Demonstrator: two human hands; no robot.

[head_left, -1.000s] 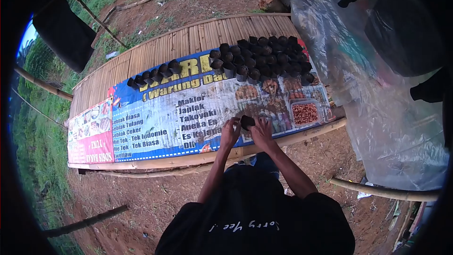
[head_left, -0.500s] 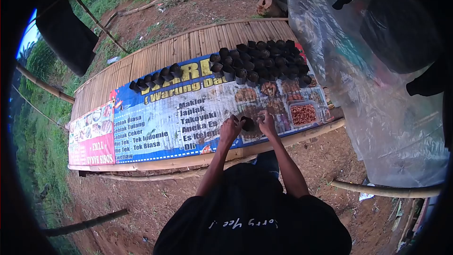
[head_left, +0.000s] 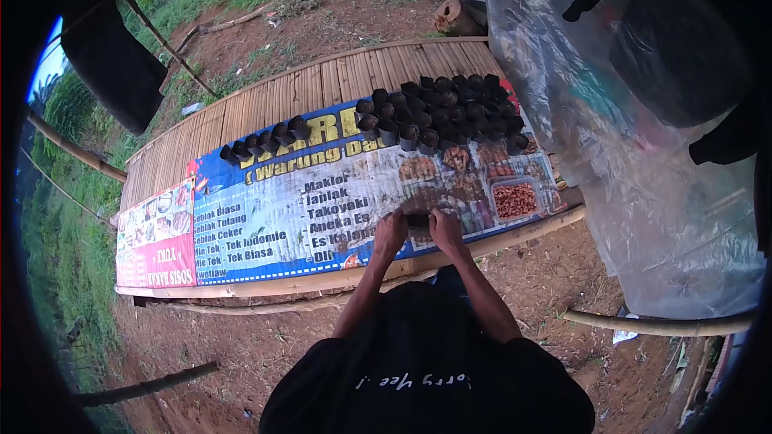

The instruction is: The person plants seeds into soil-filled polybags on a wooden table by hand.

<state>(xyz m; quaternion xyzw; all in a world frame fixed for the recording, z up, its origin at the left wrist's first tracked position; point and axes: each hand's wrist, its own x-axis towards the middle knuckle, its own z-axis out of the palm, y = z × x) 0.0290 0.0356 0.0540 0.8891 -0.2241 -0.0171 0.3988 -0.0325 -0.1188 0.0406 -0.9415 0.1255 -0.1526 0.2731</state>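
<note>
A small black seedling bag (head_left: 417,221) is between my hands near the front edge of the table. My left hand (head_left: 392,232) pinches its left side and my right hand (head_left: 445,230) its right side, with fingers closed at the rim. The inside of the bag looks dark, and its lower part is hard to see. To the right of my right hand sits a clear plastic tub (head_left: 494,202) of reddish-brown seeds (head_left: 515,199). Beyond my hands, several black seedling bags (head_left: 438,112) stand close together, and a shorter row of bags (head_left: 265,141) stands to the left.
A printed banner (head_left: 265,217) covers much of the bamboo-slat table (head_left: 314,80). Clear plastic sheeting (head_left: 579,153) hangs down along the right side. A bamboo pole (head_left: 659,323) juts in at the lower right, and a cut log (head_left: 456,16) lies behind the table.
My right hand has come down and inward onto the bag's right side. The bag's round opening now looks narrower and flatter between both hands.
</note>
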